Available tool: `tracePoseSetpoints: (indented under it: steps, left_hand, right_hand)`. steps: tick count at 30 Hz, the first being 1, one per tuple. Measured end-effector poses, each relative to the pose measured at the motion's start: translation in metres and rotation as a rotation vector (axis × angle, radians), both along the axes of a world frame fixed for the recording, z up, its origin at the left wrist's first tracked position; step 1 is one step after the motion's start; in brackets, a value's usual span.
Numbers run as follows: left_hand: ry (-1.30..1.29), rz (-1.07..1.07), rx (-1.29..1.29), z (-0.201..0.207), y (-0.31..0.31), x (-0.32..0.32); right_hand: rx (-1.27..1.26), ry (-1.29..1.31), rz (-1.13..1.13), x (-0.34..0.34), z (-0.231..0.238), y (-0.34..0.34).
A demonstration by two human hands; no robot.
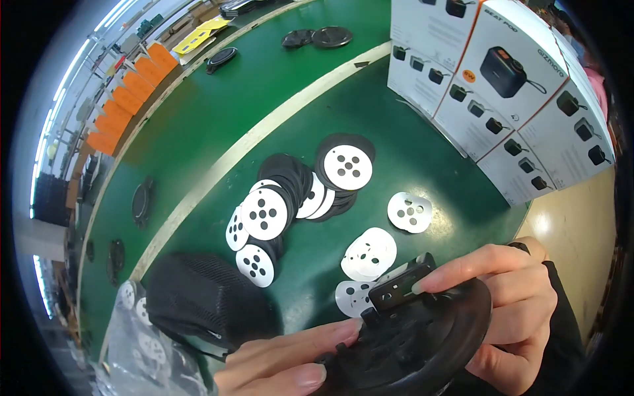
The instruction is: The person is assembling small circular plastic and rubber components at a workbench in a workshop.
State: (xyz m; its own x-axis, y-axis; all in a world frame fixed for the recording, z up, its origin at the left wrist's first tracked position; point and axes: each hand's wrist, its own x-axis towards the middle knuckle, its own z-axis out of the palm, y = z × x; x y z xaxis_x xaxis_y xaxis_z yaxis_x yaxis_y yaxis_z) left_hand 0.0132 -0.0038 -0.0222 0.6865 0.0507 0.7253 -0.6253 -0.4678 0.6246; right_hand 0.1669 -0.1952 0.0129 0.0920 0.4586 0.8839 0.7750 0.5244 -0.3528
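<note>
As white discs (368, 254) lie loose on a green tabletop (343, 99), a worker holds a round black shell (456, 336) over its near edge, right of centre. The right hand (522, 300) grips the shell's outer rim, one finger stretched onto a small black block (399, 288) at the shell's far side. The left hand (284, 356) has its fingertips parted at the shell's left side; whether they pinch it cannot be told. The step looks like lining up the block with the shell, though whether the two are joined is unclear. Good work would call for a steady rim, the block squared before any pressure, and an even push rather than a one-sided one. Keeping the shell over the tabletop would guard against a drop past its near edge.
</note>
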Motion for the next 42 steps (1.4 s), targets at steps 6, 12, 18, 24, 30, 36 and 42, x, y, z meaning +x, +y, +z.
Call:
tracePoseSetpoints:
  steps: [6, 12, 18, 24, 30, 36, 42]
  left_hand:
    - [0.023, -0.097, -0.109, 0.004, -0.003, 0.001]
    - [0.088, -0.14, -0.245, 0.004, -0.011, -0.008]
    - [0.388, -0.132, -0.6, 0.02, -0.017, 0.014]
    - [0.339, 0.272, -0.426, 0.013, -0.036, 0.014]
    - [0.499, 0.338, -0.411, 0.006, -0.04, -0.015]
    - [0.459, 0.271, -0.568, 0.004, -0.042, -0.005]
    - [0.397, 0.224, -0.586, 0.0, -0.045, -0.005]
  right_hand:
    - [-0.048, 0.08, -0.054, 0.003, 0.014, 0.006]
    - [-0.046, 0.372, -0.151, -0.01, 0.009, 0.008]
    - [-0.11, 0.293, -0.161, -0.016, -0.001, -0.004]
    - [0.011, 0.138, -0.27, -0.013, -0.009, 0.013]
    - [-0.331, 0.05, -0.142, 0.0, -0.012, -0.004]
    - [-0.361, 0.193, -0.135, 0.001, -0.01, 0.004]
    - [-0.417, 0.262, -0.186, -0.006, -0.008, 0.008]
